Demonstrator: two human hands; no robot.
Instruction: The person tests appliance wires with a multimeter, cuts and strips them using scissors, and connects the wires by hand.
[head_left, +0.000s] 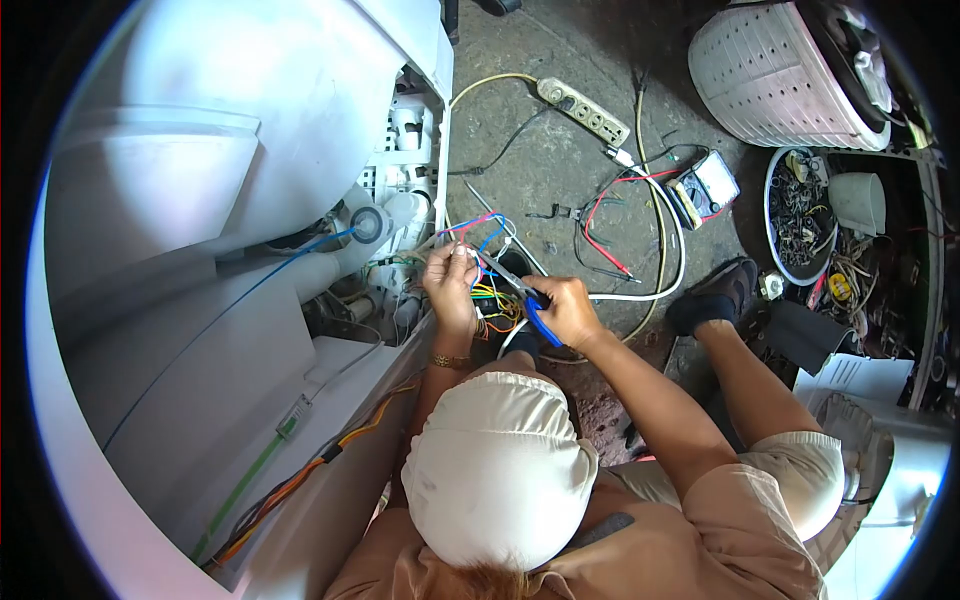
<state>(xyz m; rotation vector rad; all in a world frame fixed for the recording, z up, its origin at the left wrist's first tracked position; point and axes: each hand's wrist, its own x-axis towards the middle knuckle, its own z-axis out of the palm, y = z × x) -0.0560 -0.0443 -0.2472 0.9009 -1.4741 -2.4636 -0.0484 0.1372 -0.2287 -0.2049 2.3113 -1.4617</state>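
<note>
My left hand (452, 285) pinches thin wires, with red and blue wires (485, 220) looping out past the fingertips beside the open side of a white appliance (436, 130). My right hand (567, 312) is closed round the blue handles of a pair of scissors (543, 322). Their grey blades point up and left to the wires at my left fingertips; whether they touch cannot be made out. Below the blades hangs a bundle of yellow, green and orange wires (495, 298).
A power strip (583, 112) and a multimeter (703, 188) with red and black leads lie on the concrete floor (520, 130). To the right stand a perforated white drum (775, 75) and a tub of small parts (770, 215). A white cap (500, 470) fills the lower middle.
</note>
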